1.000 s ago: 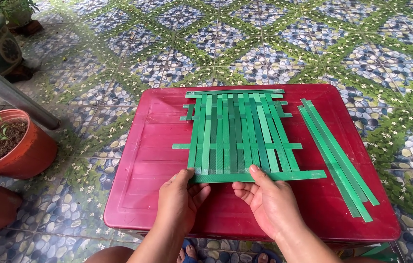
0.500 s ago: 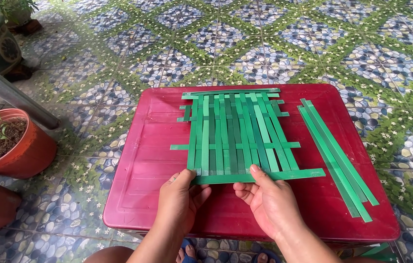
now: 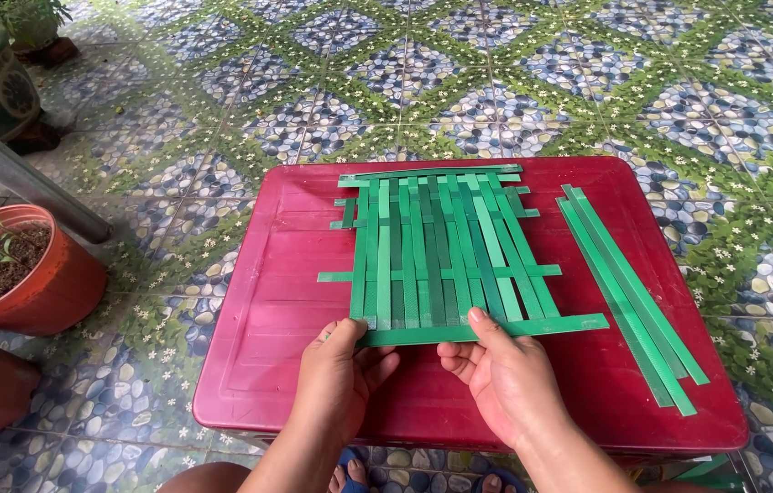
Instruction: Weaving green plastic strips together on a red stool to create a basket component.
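Since the earlier frames very little has shifted: both hands have stayed at the near edge of the woven green mat (image 3: 437, 251), and the bottom cross strip (image 3: 487, 330) still lies where it did, only pressed a touch closer to the weave.

The mat sits at the middle of the red table (image 3: 286, 301), its upright strips running from 12 to 6 o'clock with a few cross strips threaded through them. The left hand (image 3: 339, 376) rests at 7 o'clock of the mat, fingers curled loosely and the thumb laid on the left end of the bottom cross strip. The right hand (image 3: 507, 383) sits at 5 o'clock of the mat, fingers partly folded beneath, thumb tip pressing down on the same strip near its middle. Neither hand is closed around anything; both only pin the strip flat.

A bundle of loose green strips (image 3: 628, 297) lies at 3 o'clock of the mat, slanting toward the table's right near corner, apart from the weave. Terracotta plant pots (image 3: 35, 283) stand on the patterned tile floor (image 3: 587, 82) at 9 o'clock, well apart from the table.
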